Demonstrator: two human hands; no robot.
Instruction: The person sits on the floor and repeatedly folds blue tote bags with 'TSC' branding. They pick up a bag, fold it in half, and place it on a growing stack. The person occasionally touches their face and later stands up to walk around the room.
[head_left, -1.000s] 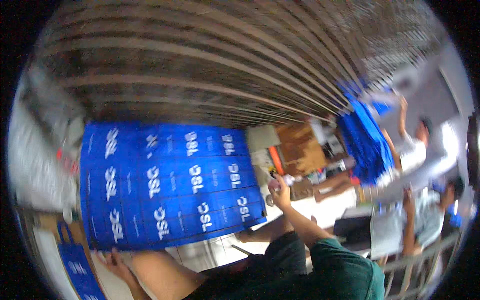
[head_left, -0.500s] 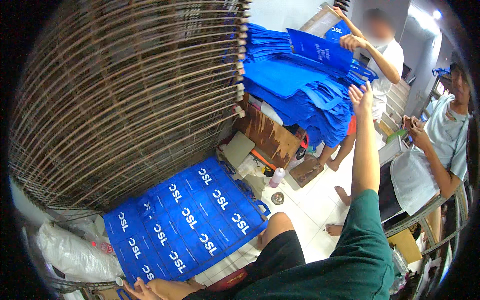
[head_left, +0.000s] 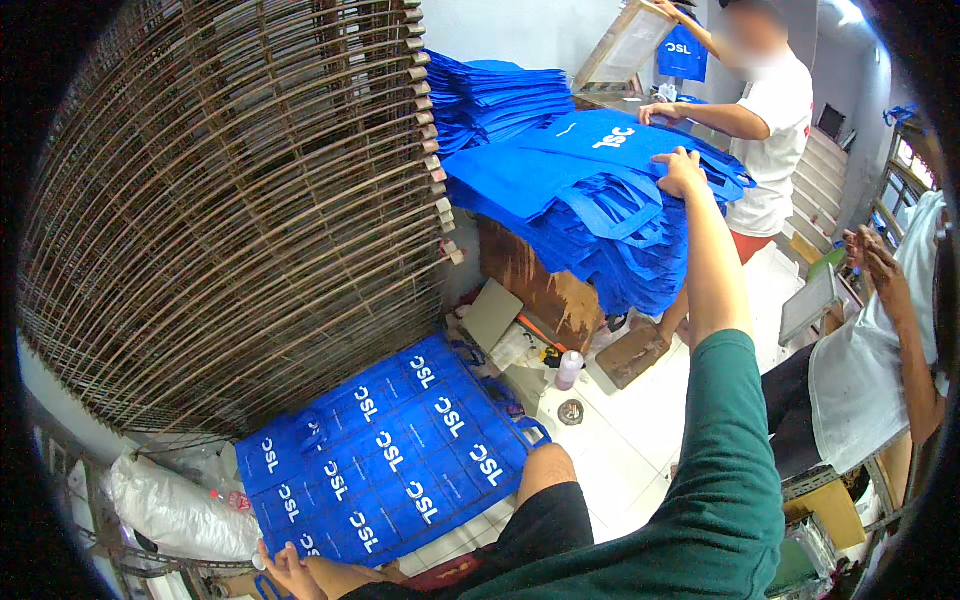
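Note:
My right hand (head_left: 685, 172) reaches out over a heap of blue fabric bags (head_left: 620, 235), its fingers closed on the edge of a blue bag with a white print (head_left: 590, 140) on top. At the lower left, my left hand (head_left: 290, 572) has its fingers apart and slightly bent, beside the near corner of a wire rack shelf covered with printed blue bags (head_left: 385, 450). Its palm is partly hidden. Across the heap, a co-worker's hand (head_left: 660, 112) lies near the same bag, while their other hand holds up a framed screen (head_left: 625, 45).
A tall stack of wire rack shelves (head_left: 250, 200) fills the left. A bottle (head_left: 569, 370) and a small round dish (head_left: 570, 412) stand on the tiled floor. A plastic-wrapped bundle (head_left: 180, 510) lies at lower left. Another person (head_left: 870, 370) sits at right.
The bag the co-worker held up now lies flat on the heap. My right hand has moved from open beside it to closed on its edge. The framed screen is more fully in view.

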